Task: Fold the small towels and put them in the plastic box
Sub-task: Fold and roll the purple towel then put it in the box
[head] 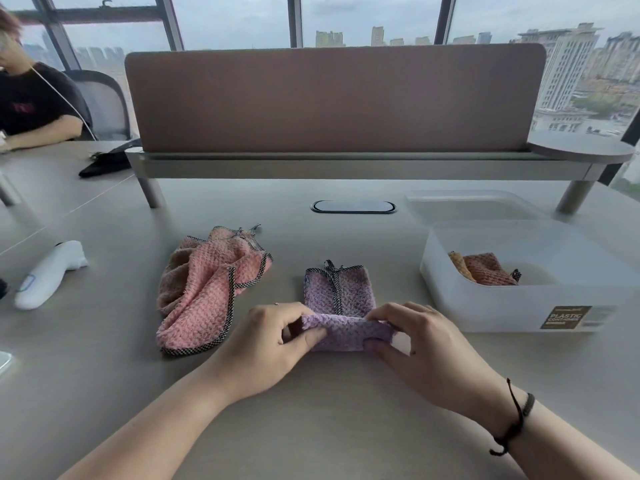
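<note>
Two hands low in the frame, left hand and right hand, fingers curled, pinching the purple towel's near fold

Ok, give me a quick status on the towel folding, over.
Both hands, left and right, pinching purple towel's near edge, mid-fold. Pink towel unfolded at left. Plastic box open, one folded orange-brown towel inside. Path to box unobstructed.

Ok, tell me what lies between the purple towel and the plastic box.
Nothing visible. Only bare table lies between the purple towel, pinched by both hands, and the plastic box to its right, which has no lid on.
</note>
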Motion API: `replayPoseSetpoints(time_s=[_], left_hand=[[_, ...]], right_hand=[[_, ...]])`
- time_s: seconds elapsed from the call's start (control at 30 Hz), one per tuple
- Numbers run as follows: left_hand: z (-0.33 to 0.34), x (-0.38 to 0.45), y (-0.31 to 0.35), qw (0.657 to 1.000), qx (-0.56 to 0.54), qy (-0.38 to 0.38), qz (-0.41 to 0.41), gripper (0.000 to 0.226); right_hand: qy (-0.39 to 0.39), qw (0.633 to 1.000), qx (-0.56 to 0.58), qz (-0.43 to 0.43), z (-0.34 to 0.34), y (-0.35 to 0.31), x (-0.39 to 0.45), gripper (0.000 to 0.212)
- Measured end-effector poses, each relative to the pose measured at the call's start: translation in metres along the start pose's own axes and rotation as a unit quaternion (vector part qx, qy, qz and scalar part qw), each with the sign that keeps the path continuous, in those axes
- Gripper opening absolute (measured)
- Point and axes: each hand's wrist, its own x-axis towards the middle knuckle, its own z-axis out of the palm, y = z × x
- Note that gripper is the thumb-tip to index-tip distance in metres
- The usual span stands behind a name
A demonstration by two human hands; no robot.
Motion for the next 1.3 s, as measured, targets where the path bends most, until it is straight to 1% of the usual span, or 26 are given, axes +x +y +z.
replayPoseSetpoints(time_s=[0.07,0.1,0.2,0.27,0.4,0.53,0.67,0.77,0.83,0.93,0.97,1.0,1.07,1.13,1.2,1.23,1.3], left_hand=[[0.001,-0.001,-0.001,0.999,-0.026,0.001,-0.028,0.012],[0.002,-0.001,-0.002,0.999,-0.034,0.002,-0.041,0.012],[0.005,-0.001,-0.003,0.996,-0.048,0.005,-0.070,0.017],[0.006,0.000,-0.002,0.996,-0.054,0.003,-0.071,0.019],[0.006,0.000,0.002,0.996,-0.048,0.007,-0.069,0.019],[0.008,0.000,0.000,0.998,0.000,0.011,-0.067,0.020],[0.008,-0.001,-0.002,0.998,0.034,0.028,-0.037,0.019],[0.006,0.001,-0.003,0.997,0.057,0.046,0.016,0.016],[0.005,0.002,-0.002,0.996,0.060,0.037,0.053,0.016],[0.003,0.001,0.003,0.988,0.060,0.030,0.136,0.015],[0.003,0.000,0.006,0.987,0.056,0.023,0.151,0.013],[0.003,0.000,0.008,0.986,0.056,0.010,0.159,0.013],[0.003,-0.001,0.008,0.985,0.074,-0.032,0.150,0.023],[0.004,-0.002,0.004,0.984,0.099,-0.071,0.133,0.037],[0.004,-0.003,0.002,0.983,0.112,-0.087,0.120,0.046],[0.004,-0.002,0.002,0.983,0.114,-0.088,0.116,0.048],[0.003,-0.002,0.002,0.983,0.119,-0.085,0.112,0.051]], right_hand=[[0.008,0.997,0.055,0.043,-0.001,0.000,0.001,0.022],[0.006,0.995,0.081,0.060,-0.001,-0.001,0.002,0.021],[0.006,0.988,0.129,0.084,0.002,-0.001,0.002,0.024],[0.010,0.985,0.142,0.101,0.004,-0.001,0.003,0.027],[0.013,0.986,0.121,0.113,0.007,-0.001,0.003,0.028],[0.014,0.986,0.095,0.137,0.009,0.000,0.004,0.030],[0.013,0.988,0.044,0.146,0.008,-0.001,0.004,0.034],[0.032,0.992,0.012,0.123,0.009,0.001,0.003,0.032],[0.054,0.995,0.007,0.084,0.009,0.002,0.003,0.023],[0.080,0.997,-0.001,-0.013,0.008,-0.001,0.002,0.010],[0.081,0.996,-0.014,-0.046,0.007,-0.003,0.001,0.004],[0.074,0.995,-0.024,-0.067,0.007,-0.004,0.000,0.004],[0.030,0.996,-0.043,-0.078,0.008,-0.004,0.000,0.020],[-0.034,0.995,-0.059,-0.075,0.010,-0.003,0.000,0.038],[-0.073,0.994,-0.053,-0.067,0.010,0.001,0.001,0.052],[-0.076,0.994,-0.052,-0.063,0.010,0.002,0.001,0.053],[-0.060,0.995,-0.053,-0.058,0.010,0.005,0.002,0.050]])
